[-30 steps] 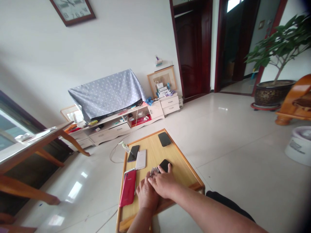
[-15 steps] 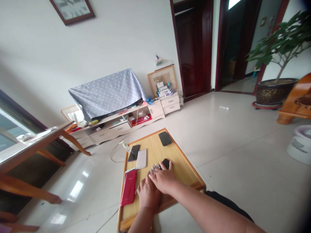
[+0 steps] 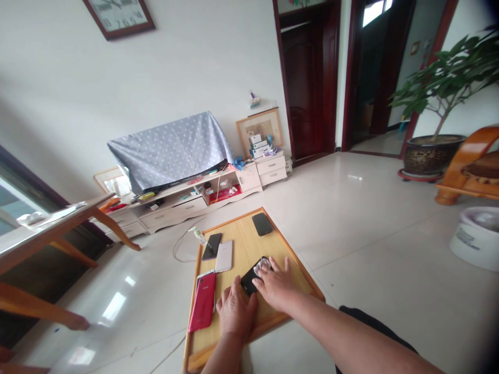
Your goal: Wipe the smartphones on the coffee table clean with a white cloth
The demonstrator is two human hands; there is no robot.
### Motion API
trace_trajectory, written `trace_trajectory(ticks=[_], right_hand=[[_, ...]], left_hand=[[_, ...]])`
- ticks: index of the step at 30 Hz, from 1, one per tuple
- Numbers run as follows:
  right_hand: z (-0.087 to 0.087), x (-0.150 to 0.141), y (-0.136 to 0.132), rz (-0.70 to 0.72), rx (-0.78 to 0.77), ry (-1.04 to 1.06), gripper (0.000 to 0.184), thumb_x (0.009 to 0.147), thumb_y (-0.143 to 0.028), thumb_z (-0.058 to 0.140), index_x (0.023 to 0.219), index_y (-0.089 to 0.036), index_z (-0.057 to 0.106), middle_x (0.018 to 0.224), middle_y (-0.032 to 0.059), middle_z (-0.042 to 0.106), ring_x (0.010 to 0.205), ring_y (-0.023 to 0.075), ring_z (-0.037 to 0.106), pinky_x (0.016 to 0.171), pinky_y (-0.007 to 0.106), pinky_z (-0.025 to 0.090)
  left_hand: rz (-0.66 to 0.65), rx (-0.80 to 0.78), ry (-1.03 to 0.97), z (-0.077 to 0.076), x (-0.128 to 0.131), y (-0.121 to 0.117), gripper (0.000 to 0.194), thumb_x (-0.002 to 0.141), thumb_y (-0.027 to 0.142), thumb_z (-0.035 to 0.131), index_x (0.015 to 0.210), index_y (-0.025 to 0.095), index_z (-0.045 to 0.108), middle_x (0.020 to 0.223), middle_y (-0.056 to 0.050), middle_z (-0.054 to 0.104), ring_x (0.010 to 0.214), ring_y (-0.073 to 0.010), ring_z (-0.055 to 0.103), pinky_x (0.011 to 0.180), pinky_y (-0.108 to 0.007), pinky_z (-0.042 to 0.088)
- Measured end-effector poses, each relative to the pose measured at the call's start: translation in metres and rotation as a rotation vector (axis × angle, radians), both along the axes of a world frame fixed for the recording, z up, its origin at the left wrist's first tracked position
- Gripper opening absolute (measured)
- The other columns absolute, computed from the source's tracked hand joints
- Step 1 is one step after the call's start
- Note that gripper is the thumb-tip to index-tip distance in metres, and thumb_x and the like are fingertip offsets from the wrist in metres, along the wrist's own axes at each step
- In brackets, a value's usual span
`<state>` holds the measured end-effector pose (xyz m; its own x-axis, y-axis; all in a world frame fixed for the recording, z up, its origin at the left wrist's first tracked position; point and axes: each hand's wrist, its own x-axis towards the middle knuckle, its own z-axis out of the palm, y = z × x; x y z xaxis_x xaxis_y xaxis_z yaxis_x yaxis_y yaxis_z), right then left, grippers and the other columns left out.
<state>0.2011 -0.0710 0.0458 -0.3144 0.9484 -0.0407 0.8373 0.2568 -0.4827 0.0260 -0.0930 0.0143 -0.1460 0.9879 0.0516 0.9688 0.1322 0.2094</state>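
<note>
View: head camera, looking down at a low wooden tabletop (image 3: 290, 249) on a tiled floor, with both of the person's forearms reaching in from the near edge.

Left hand: the left hand (image 3: 235, 314) lies at the near side of the tabletop, its fingers (image 3: 236, 288) lightly spread and their tips at the lower edge of a black phone (image 3: 249, 278). I cannot tell whether they grip the phone.

Right hand: the right hand (image 3: 275, 285) rests on the tabletop to the right of the left hand, its fingers (image 3: 287, 272) spread, with those nearest the phone pressing a crumpled white wipe (image 3: 262, 267) against the phone's upper end.

Black phone: it lies flat, tilted across the near half of the tabletop, between the two hands.

Other phones: a red phone (image 3: 202, 301) lies at the tabletop's left edge, just beside the left hand. A pale pink phone (image 3: 224, 255) and a dark phone (image 3: 212, 246) lie side by side beyond it, and another dark phone (image 3: 262, 224) lies flat near the far corner.

Beyond the tabletop: a small pump bottle (image 3: 198, 235) stands just past the far left corner, near a thin cable (image 3: 179, 246) on the floor. A white cabinet (image 3: 171, 210) stands well beyond.
</note>
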Motion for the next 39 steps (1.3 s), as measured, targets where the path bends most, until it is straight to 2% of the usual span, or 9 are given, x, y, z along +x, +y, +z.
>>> trace_trajectory(ticks=[4, 11, 18, 20, 24, 26, 31, 33, 39], right_hand=[[-0.001, -0.004, -0.014, 0.160, 0.032, 0.054, 0.061, 0.103, -0.056, 0.012, 0.146, -0.035, 0.049, 0.155, 0.0022, 0.044, 0.151, 0.0315, 0.017, 0.113, 0.067, -0.016], [0.003, 0.008, 0.013, -0.080, -0.027, -0.018, 0.062, 0.102, -0.056, 0.014, 0.147, -0.031, 0.049, 0.157, 0.0041, 0.041, 0.153, 0.0337, 0.010, 0.113, 0.069, -0.014], [-0.005, -0.020, -0.013, 0.243, 0.055, 0.082, 0.060, 0.103, -0.054, 0.012, 0.143, -0.035, 0.052, 0.150, 0.0026, 0.051, 0.150, 0.0311, 0.021, 0.115, 0.066, -0.013], [-0.003, -0.015, -0.003, 0.192, 0.033, 0.063, 0.059, 0.103, -0.053, 0.012, 0.140, -0.037, 0.055, 0.151, 0.0011, 0.050, 0.150, 0.0325, 0.020, 0.114, 0.069, -0.012], [0.001, -0.002, 0.023, -0.060, -0.003, 0.007, 0.059, 0.103, -0.053, 0.013, 0.142, -0.036, 0.053, 0.154, 0.0011, 0.045, 0.152, 0.0338, 0.014, 0.112, 0.072, -0.009], [0.000, -0.004, 0.024, -0.080, 0.003, 0.005, 0.060, 0.103, -0.055, 0.013, 0.144, -0.034, 0.051, 0.155, 0.0023, 0.044, 0.152, 0.0339, 0.014, 0.112, 0.072, -0.009], [-0.009, -0.027, -0.003, 0.186, 0.046, 0.074, 0.063, 0.102, -0.058, 0.009, 0.148, -0.035, 0.046, 0.152, 0.0025, 0.049, 0.151, 0.0328, 0.018, 0.113, 0.069, -0.012], [-0.008, -0.029, -0.004, 0.229, 0.039, 0.084, 0.062, 0.103, -0.056, 0.008, 0.147, -0.037, 0.047, 0.151, 0.0013, 0.050, 0.151, 0.0327, 0.018, 0.113, 0.069, -0.013], [0.002, -0.010, 0.031, -0.093, -0.051, -0.025, 0.061, 0.103, -0.053, 0.010, 0.143, -0.036, 0.052, 0.159, -0.0013, 0.037, 0.152, 0.0340, 0.012, 0.113, 0.070, -0.009]], left_hand=[[-0.005, -0.027, -0.003, -0.001, -0.002, 0.000, 0.066, 0.090, 0.044, 0.052, 0.150, 0.024, 0.033, 0.143, -0.012, 0.055, 0.136, -0.0258, 0.043, 0.111, -0.042, 0.026], [0.012, -0.006, -0.003, 0.001, 0.001, -0.001, 0.070, 0.085, 0.047, 0.059, 0.148, 0.025, 0.036, 0.140, -0.012, 0.057, 0.134, -0.0256, 0.046, 0.111, -0.041, 0.027], [0.006, -0.033, -0.024, -0.008, -0.007, 0.003, 0.061, 0.092, 0.034, 0.048, 0.150, 0.028, 0.032, 0.142, -0.010, 0.057, 0.134, -0.0241, 0.045, 0.110, -0.041, 0.028], [0.004, -0.002, -0.023, -0.010, -0.007, 0.003, 0.062, 0.090, 0.041, 0.051, 0.149, 0.027, 0.034, 0.140, -0.011, 0.058, 0.133, -0.0249, 0.046, 0.110, -0.042, 0.028], [0.003, 0.045, -0.011, -0.009, -0.004, 0.002, 0.071, 0.083, 0.049, 0.060, 0.147, 0.027, 0.037, 0.137, -0.011, 0.060, 0.131, -0.0263, 0.048, 0.110, -0.042, 0.028], [0.004, 0.046, -0.010, -0.008, -0.003, 0.002, 0.071, 0.083, 0.049, 0.060, 0.147, 0.026, 0.037, 0.138, -0.011, 0.059, 0.131, -0.0263, 0.048, 0.110, -0.041, 0.028], [0.016, -0.015, -0.041, -0.008, -0.007, 0.003, 0.060, 0.091, 0.037, 0.049, 0.149, 0.027, 0.035, 0.141, -0.011, 0.057, 0.135, -0.0247, 0.045, 0.110, -0.041, 0.028], [0.021, -0.021, -0.047, -0.008, -0.007, 0.004, 0.061, 0.091, 0.038, 0.050, 0.149, 0.027, 0.034, 0.141, -0.011, 0.057, 0.135, -0.0254, 0.045, 0.110, -0.042, 0.028], [0.006, 0.020, -0.043, -0.009, -0.005, 0.002, 0.073, 0.084, 0.049, 0.059, 0.148, 0.027, 0.033, 0.141, -0.010, 0.057, 0.134, -0.0261, 0.046, 0.112, -0.043, 0.026]])
